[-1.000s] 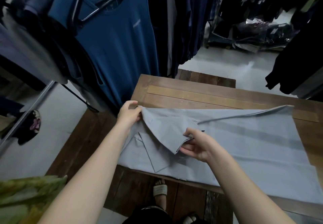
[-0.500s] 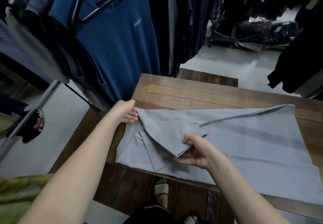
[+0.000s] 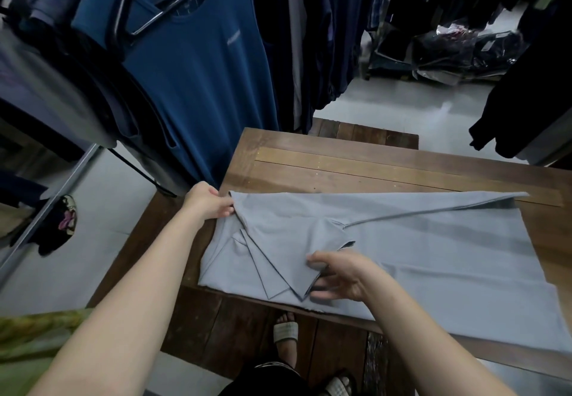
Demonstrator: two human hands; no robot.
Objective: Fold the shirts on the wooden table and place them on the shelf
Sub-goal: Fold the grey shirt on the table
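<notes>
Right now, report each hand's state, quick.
Left hand: closed, pinching the grey shirt at its far left corner.
Right hand: closed, thumb on top, pinching a fold of the same shirt.

The pale grey shirt (image 3: pixel 418 256) runs out of frame at 4 o'clock, so its far end is cut off, and it hides much of the brown plank wooden table (image 3: pixel 340 160). The right hand (image 3: pixel 343 275) pinches the folded flap, its fingertips lost beneath it. The left hand (image 3: pixel 207 202) grips the shirt's corner at 9 o'clock, its palm turned away. The pale logo (image 3: pixel 233 37) on the hanging deep blue sleeveless top (image 3: pixel 201 86) at 11 o'clock is too small to read. The shiny plastic-wrapped dark bundles (image 3: pixel 464 52) at 1 o'clock are blurred. The green-yellow patterned cloth (image 3: pixel 37 343) at 8 o'clock is cut by the edge.
</notes>
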